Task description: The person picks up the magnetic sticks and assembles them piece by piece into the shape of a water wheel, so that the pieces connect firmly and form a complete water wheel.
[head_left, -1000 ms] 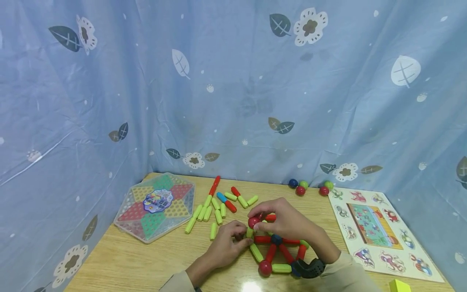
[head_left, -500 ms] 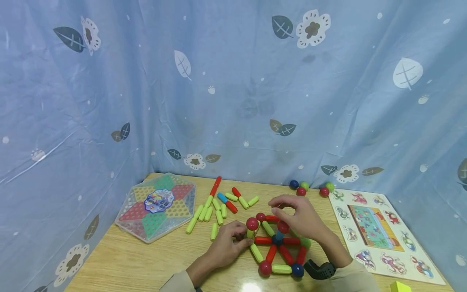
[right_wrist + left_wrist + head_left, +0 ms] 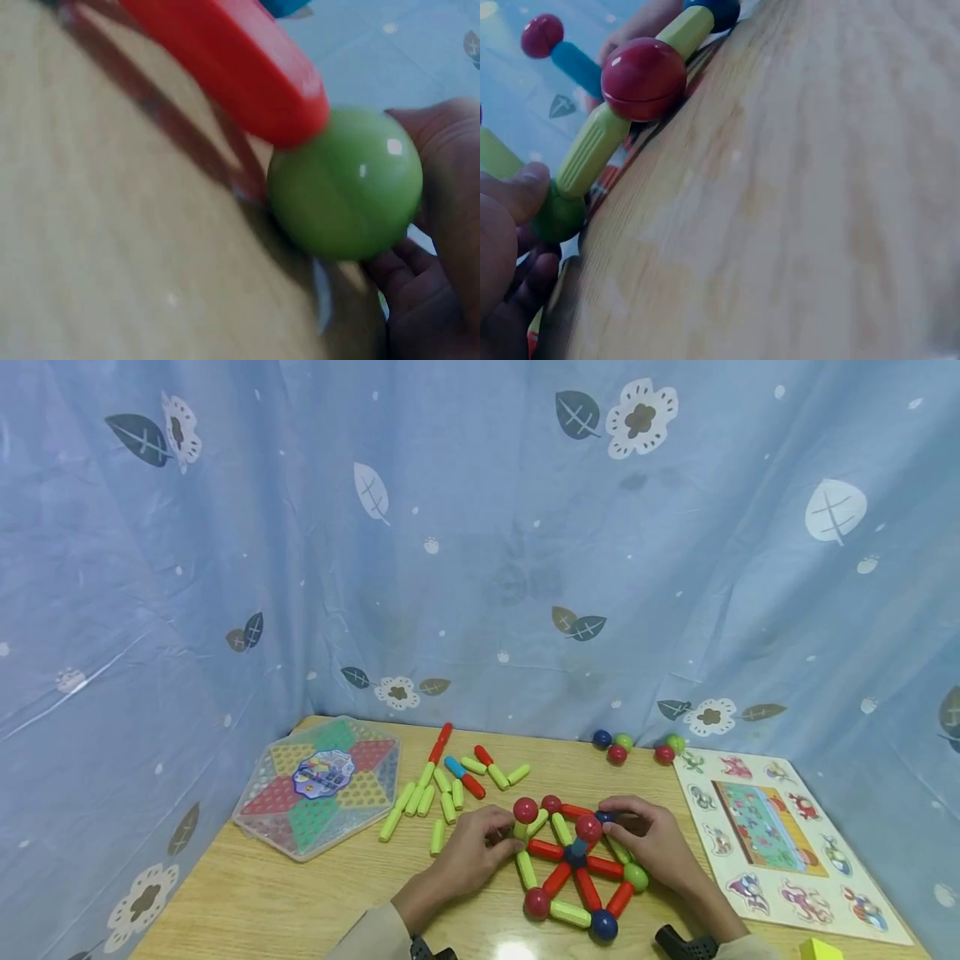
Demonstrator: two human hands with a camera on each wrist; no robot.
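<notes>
A flat hexagon of magnetic rods and balls lies on the table, with red spokes meeting at a dark blue middle ball (image 3: 575, 857). An upright blue rod there carries a red ball (image 3: 588, 828). At the left corner, another red ball (image 3: 526, 811) tops an upright yellow-green rod (image 3: 521, 832). My left hand (image 3: 474, 852) pinches the green ball (image 3: 559, 214) beneath that rod. With thumb and fingers, my right hand (image 3: 652, 843) holds the dark blue ball (image 3: 604, 817) at the back right corner. In the right wrist view a green ball (image 3: 345, 184) hides part of that hand.
Loose yellow-green, red and blue rods (image 3: 450, 793) lie behind and left of the hexagon. A board-game case (image 3: 318, 789) stands at the left. Several balls (image 3: 617, 754) sit near the curtain. A picture puzzle board (image 3: 787, 843) and a yellow block (image 3: 820, 949) are at the right.
My right hand has let go of the red ball, now atop the left upright rod, and moved right to the back right blue ball. The hexagon has turned slightly clockwise.
</notes>
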